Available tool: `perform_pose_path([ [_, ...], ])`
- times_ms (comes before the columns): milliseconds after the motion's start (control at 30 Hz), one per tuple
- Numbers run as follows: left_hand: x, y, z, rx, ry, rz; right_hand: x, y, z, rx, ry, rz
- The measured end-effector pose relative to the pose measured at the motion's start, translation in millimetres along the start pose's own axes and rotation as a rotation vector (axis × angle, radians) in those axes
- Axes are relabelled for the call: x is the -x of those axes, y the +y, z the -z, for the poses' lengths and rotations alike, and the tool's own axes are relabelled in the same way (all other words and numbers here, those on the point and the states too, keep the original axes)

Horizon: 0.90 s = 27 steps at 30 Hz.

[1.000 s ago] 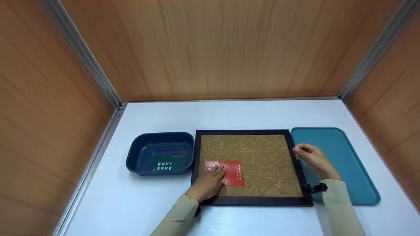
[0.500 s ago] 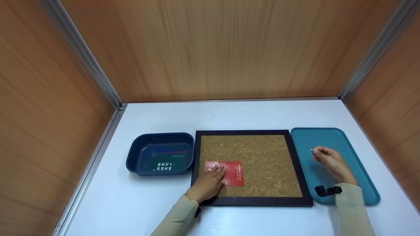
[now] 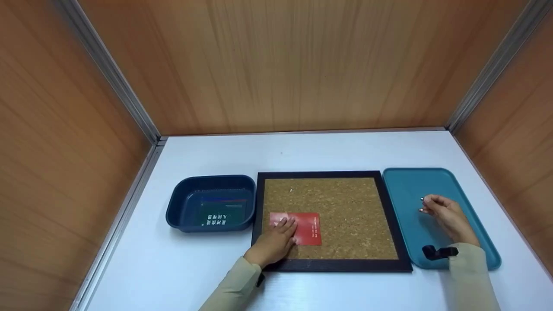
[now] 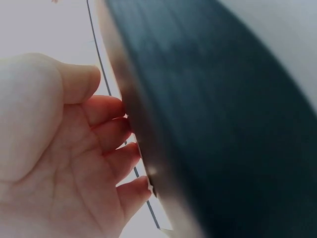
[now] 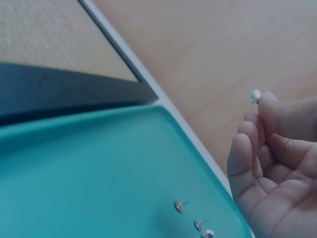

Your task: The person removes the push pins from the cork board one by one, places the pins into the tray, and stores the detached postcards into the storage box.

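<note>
Flat on the lower left of a cork board (image 3: 350, 216) lies a red card (image 3: 309, 229). My left hand (image 3: 271, 245) rests on its left part with fingers extended, covering some of it. In the left wrist view that same hand (image 4: 74, 144) shows from the palm side. My right hand (image 3: 447, 218) is over the teal tray (image 3: 432, 181). Between thumb and finger it pinches a small metal thumbtack (image 5: 255, 95). Several other thumbtacks (image 5: 179, 206) lie on the tray with their pins pointing up at a slant.
Left of the board stands a dark blue bin (image 3: 181, 220) with a dark green printed item (image 3: 231, 211) inside. The board's black frame (image 3: 337, 264) nearly meets the bin and the tray. Wood-grain panels (image 3: 302, 65) enclose the white table (image 3: 207, 155).
My right hand has moved rightward from the board's right edge to over the tray, with the thumbtack still pinched. The left hand and the card have stayed in place.
</note>
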State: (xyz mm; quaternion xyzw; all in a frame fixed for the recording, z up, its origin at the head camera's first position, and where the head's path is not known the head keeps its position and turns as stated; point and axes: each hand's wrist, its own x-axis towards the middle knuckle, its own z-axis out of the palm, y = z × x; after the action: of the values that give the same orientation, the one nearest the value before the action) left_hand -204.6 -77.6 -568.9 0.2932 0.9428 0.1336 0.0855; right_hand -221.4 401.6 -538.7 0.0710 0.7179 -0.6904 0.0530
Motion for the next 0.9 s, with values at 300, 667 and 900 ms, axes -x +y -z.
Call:
perform_pose_path([
  [300,0.0,-0.1,1.6,0.016,-0.006,0.004,3.1,2.9,14.3,0.191,0.088,-0.063],
  [667,-0.2,-1.4,0.5,0.015,0.009,-0.009,-1.2,11.4,22.8,0.473,0.174,-0.184],
  [900,-2.1,-1.4,-0.4,0.008,-0.016,0.003,-1.4,20.3,24.5,0.608,0.184,-0.116],
])
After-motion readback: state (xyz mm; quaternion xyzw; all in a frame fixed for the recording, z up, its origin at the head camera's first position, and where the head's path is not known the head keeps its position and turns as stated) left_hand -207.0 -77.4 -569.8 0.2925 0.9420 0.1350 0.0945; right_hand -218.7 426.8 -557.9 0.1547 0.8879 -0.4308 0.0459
